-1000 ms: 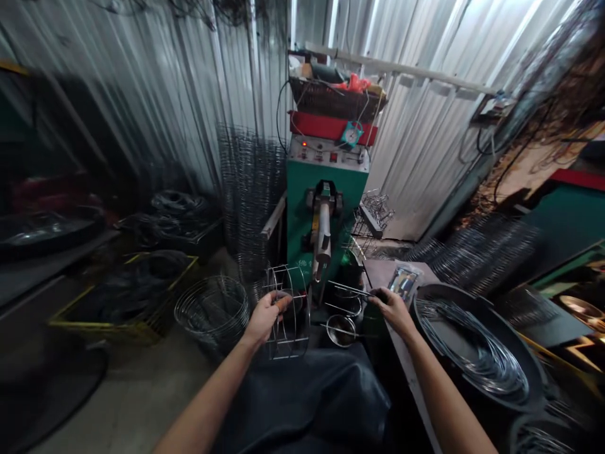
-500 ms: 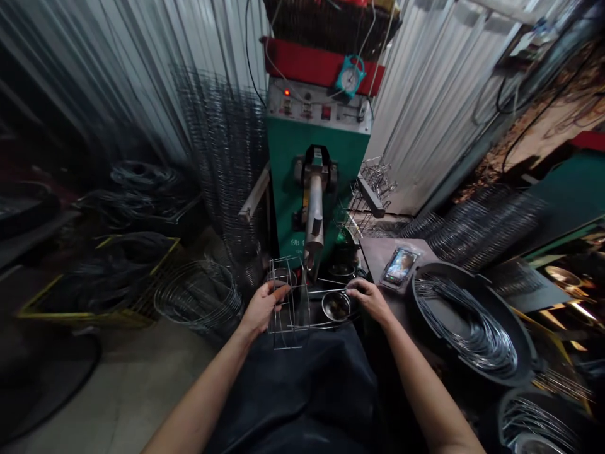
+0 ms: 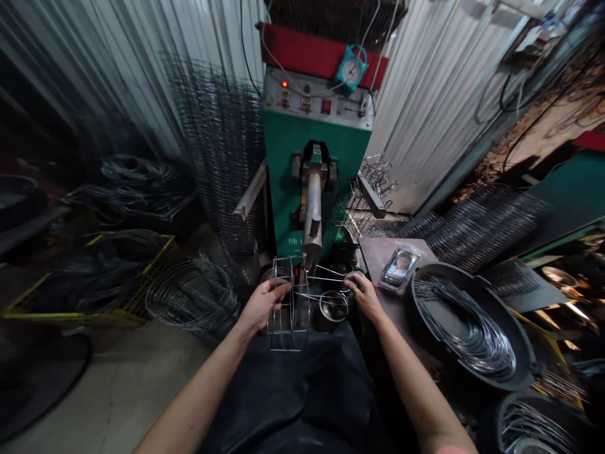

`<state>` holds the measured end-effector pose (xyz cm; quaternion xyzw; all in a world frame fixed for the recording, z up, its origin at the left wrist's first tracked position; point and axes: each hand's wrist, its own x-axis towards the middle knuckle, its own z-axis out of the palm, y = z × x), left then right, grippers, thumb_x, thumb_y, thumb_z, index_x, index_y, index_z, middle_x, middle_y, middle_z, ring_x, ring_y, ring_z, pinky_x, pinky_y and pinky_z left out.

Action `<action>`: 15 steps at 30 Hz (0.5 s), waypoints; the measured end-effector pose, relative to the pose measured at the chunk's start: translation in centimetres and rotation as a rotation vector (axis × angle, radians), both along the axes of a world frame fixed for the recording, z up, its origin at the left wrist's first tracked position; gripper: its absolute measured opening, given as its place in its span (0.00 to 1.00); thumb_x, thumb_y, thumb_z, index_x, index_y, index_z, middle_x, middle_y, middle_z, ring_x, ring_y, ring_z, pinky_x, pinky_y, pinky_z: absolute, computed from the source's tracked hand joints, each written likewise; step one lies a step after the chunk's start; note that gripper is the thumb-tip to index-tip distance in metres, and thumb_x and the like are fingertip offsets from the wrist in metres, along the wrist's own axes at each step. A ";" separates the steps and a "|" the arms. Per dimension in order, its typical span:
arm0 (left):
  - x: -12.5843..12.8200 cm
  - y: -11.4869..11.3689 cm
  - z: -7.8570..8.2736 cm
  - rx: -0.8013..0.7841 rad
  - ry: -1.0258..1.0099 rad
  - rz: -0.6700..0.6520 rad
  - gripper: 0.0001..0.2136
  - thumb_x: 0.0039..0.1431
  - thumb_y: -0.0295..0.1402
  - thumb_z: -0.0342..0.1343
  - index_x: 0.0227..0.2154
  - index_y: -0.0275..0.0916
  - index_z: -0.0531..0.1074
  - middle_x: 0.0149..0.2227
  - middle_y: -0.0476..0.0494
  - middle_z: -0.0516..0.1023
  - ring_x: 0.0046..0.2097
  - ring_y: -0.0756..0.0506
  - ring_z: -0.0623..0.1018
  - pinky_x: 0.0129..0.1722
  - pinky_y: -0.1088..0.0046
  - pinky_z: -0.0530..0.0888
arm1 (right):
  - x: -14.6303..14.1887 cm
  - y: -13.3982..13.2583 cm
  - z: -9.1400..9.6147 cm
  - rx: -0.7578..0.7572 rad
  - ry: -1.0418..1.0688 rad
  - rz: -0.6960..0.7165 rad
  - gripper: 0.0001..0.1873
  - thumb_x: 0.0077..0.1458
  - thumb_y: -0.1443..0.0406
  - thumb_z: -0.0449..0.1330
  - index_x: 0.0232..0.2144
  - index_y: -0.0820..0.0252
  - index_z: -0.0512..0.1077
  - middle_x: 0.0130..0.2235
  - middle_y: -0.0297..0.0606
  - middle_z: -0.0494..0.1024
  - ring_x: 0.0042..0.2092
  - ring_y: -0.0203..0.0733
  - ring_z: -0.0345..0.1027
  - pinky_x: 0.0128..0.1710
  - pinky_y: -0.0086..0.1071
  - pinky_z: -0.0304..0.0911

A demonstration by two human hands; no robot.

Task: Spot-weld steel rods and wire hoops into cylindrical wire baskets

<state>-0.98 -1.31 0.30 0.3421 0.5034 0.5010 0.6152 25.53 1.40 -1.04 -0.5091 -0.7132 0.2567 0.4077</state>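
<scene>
My left hand (image 3: 265,304) is closed on the side of a wire rack (image 3: 288,349), a small cage of thin metal rods held upright below the machine's arm. In my right hand (image 3: 362,291) I pinch a bent wire (image 3: 326,279), whose two legs reach left to the rack. The spot welder (image 3: 317,129), a green cabinet, stands in front of me. Its thick metal arm (image 3: 312,217) points down at me, with the tip just above the rack. Below the wire sits a round metal bowl (image 3: 333,306) with small dark bits inside. Whether wire and rack touch I cannot tell.
A black tub (image 3: 466,321) of bent wires stands right, beside a board (image 3: 373,249) with a bagged phone (image 3: 399,265). Stacked wire rings (image 3: 215,126) rise behind on the left. A yellow-rimmed crate (image 3: 85,315) and loose wire hoops (image 3: 193,296) lie left.
My right hand has shifted slightly left and up, and the wire's legs now sit higher, near the machine arm's tip. My left hand keeps its hold on the rack. The view has shifted slightly.
</scene>
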 end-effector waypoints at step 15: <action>-0.1 1.7 -0.6 -0.008 -0.052 -0.006 0.17 0.30 0.38 0.67 0.24 0.34 0.71 0.19 0.53 0.63 0.22 0.56 0.60 0.15 0.82 0.52 | 0.0 1.8 -0.2 -0.023 0.063 0.035 0.11 0.52 0.57 0.55 0.27 0.58 0.69 0.31 0.35 0.70 0.36 0.39 0.64 0.39 0.31 0.58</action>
